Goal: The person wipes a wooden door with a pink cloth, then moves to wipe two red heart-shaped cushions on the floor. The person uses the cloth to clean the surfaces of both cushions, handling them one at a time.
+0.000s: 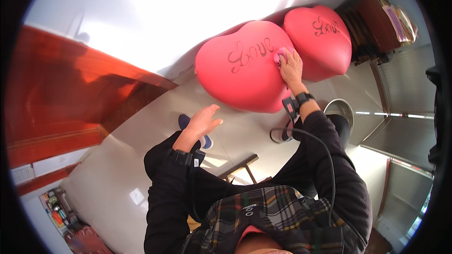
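Two heart-shaped pink stools stand against the white wall, each with dark cursive lettering on its top. The nearer heart-shaped stool [243,84] lies right before me; the farther heart-shaped stool [317,51] is behind it to the right. My right hand [292,67] presses a bunched pink cloth [280,56] on the right edge of the nearer top, and the fingers cover part of it. Over the floor, left of the nearer stool, hovers my left hand [204,121], empty, with thumb and fingers apart. Both wrists wear black straps with small devices.
A metal basin [340,104] stands on the floor beside my right leg. Reddish wooden furniture [53,91] runs along the left. Papers [399,24] are stacked on a dark wooden piece at the upper right. A black cable [330,158] loops along my right arm.
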`<act>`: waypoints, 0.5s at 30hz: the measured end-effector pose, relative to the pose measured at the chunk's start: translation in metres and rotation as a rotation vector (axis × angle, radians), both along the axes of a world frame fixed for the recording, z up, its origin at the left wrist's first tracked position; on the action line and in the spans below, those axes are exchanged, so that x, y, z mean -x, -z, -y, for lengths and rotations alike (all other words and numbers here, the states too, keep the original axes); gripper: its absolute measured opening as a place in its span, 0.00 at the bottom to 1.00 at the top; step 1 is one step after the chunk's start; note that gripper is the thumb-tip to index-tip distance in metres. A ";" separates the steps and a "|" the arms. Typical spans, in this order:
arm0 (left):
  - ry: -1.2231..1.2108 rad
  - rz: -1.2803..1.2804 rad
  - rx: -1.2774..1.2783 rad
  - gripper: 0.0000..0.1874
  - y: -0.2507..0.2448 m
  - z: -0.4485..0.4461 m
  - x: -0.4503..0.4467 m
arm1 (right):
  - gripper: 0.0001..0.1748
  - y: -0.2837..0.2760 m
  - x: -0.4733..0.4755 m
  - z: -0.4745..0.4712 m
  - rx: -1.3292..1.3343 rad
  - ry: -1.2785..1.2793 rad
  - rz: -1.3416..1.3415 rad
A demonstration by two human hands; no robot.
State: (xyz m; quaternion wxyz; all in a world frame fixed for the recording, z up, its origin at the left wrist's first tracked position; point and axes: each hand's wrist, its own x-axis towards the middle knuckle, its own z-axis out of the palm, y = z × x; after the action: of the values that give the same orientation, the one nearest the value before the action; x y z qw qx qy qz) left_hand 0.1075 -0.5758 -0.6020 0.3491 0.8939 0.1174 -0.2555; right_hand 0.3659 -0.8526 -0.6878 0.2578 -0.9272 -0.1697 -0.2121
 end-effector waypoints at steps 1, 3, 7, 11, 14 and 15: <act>0.024 0.026 0.012 0.28 0.000 -0.001 0.001 | 0.22 0.003 0.015 0.000 0.021 0.074 -0.078; 0.060 0.086 0.016 0.27 -0.002 -0.001 0.003 | 0.24 0.002 0.052 -0.003 0.060 0.002 -0.007; 0.062 0.089 0.016 0.25 -0.012 0.001 0.003 | 0.27 -0.016 0.132 -0.026 0.229 -0.214 -0.011; 0.072 -0.050 -0.010 0.24 -0.026 0.002 0.000 | 0.27 -0.029 0.163 -0.067 0.356 -0.662 -0.027; 0.107 -0.078 -0.065 0.24 -0.033 0.000 0.002 | 0.25 -0.030 0.154 -0.113 0.489 -0.940 0.073; 0.124 -0.065 -0.086 0.23 -0.034 0.000 0.003 | 0.25 -0.030 0.145 -0.133 0.552 -1.008 0.149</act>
State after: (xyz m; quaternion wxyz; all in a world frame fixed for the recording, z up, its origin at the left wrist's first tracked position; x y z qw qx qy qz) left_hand 0.1047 -0.5755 -0.5682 0.2900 0.9048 0.0841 -0.3003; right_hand 0.2206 -0.7199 -0.6582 0.0628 -0.7474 -0.6571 -0.0758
